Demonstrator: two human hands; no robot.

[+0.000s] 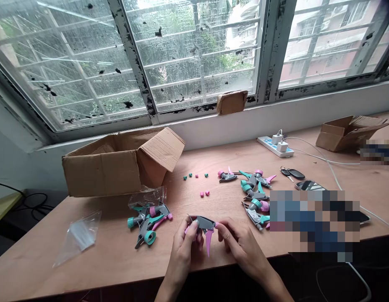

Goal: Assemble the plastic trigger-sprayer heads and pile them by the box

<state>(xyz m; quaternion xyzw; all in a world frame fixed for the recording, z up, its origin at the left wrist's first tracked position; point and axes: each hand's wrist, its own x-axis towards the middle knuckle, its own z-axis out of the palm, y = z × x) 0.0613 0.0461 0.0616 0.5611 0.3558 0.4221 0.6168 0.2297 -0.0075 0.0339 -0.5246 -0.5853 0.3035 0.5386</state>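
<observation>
Near the table's front edge, my left hand [187, 243] is closed around a grey trigger spray head [205, 222] with a pink trigger hanging down. The thumb and fingers of my right hand [236, 240] pinch the small pink nozzle [216, 225] at its front end. Beyond my hands, small pink nozzles [202, 194] and green nozzles [190, 175] lie loose on the table. To the left is a pile of grey, green and pink spray heads [148, 222]. Several more spray heads [254, 188] lie to the right, partly covered by a pixelated patch.
An open cardboard box [101, 174] stands back left, with a clear plastic bag [81, 235] in front. A power strip [276, 147] with white chargers, keys [287, 173], a phone [309, 185] and a smaller box [335, 134] are at the right. White cables cross that side.
</observation>
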